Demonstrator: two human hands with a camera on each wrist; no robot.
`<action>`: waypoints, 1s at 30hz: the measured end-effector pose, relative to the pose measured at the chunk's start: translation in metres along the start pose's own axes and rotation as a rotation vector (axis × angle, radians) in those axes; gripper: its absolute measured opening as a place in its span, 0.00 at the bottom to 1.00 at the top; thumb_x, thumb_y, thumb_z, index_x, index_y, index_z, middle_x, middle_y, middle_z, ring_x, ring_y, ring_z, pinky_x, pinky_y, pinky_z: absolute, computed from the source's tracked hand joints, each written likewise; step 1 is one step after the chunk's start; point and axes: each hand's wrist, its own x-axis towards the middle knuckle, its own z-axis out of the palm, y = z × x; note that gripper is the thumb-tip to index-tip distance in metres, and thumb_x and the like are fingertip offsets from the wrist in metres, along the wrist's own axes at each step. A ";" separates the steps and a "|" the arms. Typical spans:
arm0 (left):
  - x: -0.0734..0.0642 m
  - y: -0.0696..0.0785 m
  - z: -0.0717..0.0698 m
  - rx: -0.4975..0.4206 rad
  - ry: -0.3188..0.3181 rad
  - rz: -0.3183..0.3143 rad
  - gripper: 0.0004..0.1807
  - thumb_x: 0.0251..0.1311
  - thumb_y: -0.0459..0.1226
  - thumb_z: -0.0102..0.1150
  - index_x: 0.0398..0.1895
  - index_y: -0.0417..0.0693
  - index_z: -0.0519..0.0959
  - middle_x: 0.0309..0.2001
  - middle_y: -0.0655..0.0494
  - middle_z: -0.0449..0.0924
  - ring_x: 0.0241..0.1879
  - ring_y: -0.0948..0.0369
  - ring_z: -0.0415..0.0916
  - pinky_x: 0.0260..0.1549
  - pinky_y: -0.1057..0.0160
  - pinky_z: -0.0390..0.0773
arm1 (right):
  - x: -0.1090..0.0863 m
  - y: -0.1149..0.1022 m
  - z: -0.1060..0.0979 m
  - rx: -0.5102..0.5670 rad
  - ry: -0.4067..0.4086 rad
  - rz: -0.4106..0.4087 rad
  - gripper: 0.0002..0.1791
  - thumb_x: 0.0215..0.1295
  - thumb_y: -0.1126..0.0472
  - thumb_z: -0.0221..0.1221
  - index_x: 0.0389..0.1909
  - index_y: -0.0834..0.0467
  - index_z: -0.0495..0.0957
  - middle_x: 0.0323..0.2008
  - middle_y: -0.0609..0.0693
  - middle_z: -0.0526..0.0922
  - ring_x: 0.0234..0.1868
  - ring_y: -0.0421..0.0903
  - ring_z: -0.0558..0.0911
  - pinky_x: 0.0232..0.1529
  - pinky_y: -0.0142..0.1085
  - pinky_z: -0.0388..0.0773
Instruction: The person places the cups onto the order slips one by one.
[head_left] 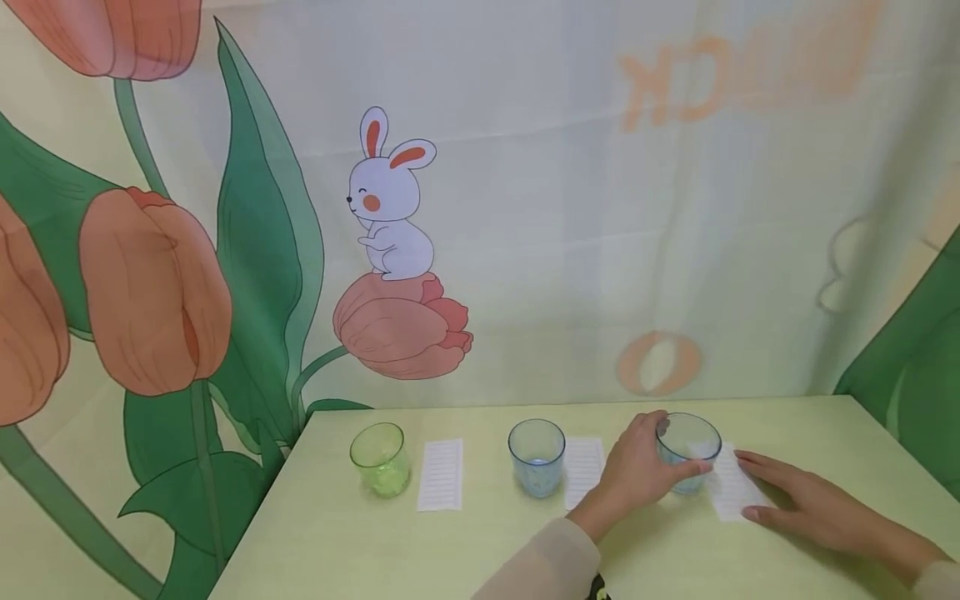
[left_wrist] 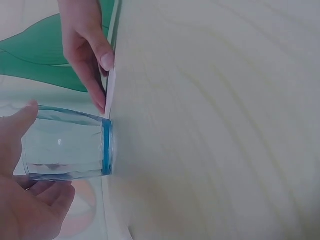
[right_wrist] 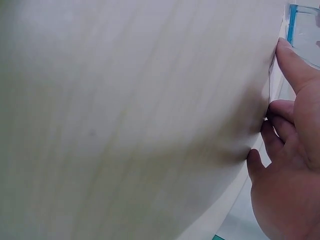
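Observation:
My left hand (head_left: pixel 637 471) grips a clear blue-tinted glass (head_left: pixel 692 427) at the right of the table, thumb on the near side and fingers round the far left. In the left wrist view, that glass (left_wrist: pixel 70 145) stands upright with its thick blue base at the table surface. To its right lies a small white sheet of ruled paper (head_left: pixel 733 493), partly hidden behind the glass. My right hand (head_left: pixel 821 504) rests with fingertips and thumb at the sheet's right edge. From the right wrist view, the fingertips (right_wrist: pixel 272 132) touch down at the tabletop.
A second blue glass (head_left: pixel 537 467) stands mid-table, with a ruled paper sheet (head_left: pixel 583 467) beside it, partly behind my left hand. Further left are a green glass (head_left: pixel 380 458) and another ruled sheet (head_left: pixel 441 475). A printed curtain (head_left: pixel 540 250) hangs behind the pale table (head_left: pixel 360 542).

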 end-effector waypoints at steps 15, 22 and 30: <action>0.005 0.017 0.004 -0.110 0.023 -0.034 0.47 0.53 0.61 0.80 0.74 0.55 0.73 0.64 0.67 0.77 0.62 0.67 0.74 0.60 0.65 0.77 | 0.002 0.000 -0.003 -0.013 0.020 -0.039 0.41 0.67 0.45 0.72 0.73 0.64 0.73 0.70 0.64 0.75 0.66 0.67 0.76 0.59 0.07 0.39; 0.012 0.032 0.012 -0.095 0.021 -0.003 0.47 0.52 0.61 0.80 0.73 0.54 0.73 0.64 0.66 0.77 0.62 0.68 0.74 0.59 0.67 0.77 | 0.003 0.002 -0.003 0.051 -0.008 0.020 0.43 0.66 0.44 0.72 0.73 0.65 0.71 0.70 0.68 0.74 0.67 0.74 0.73 0.58 0.06 0.38; 0.017 0.032 0.025 -0.106 0.018 -0.012 0.47 0.51 0.60 0.81 0.72 0.54 0.74 0.61 0.67 0.78 0.59 0.70 0.74 0.58 0.69 0.77 | 0.003 0.001 -0.002 0.072 0.005 0.013 0.42 0.65 0.45 0.73 0.72 0.65 0.72 0.69 0.69 0.75 0.66 0.75 0.73 0.59 0.06 0.40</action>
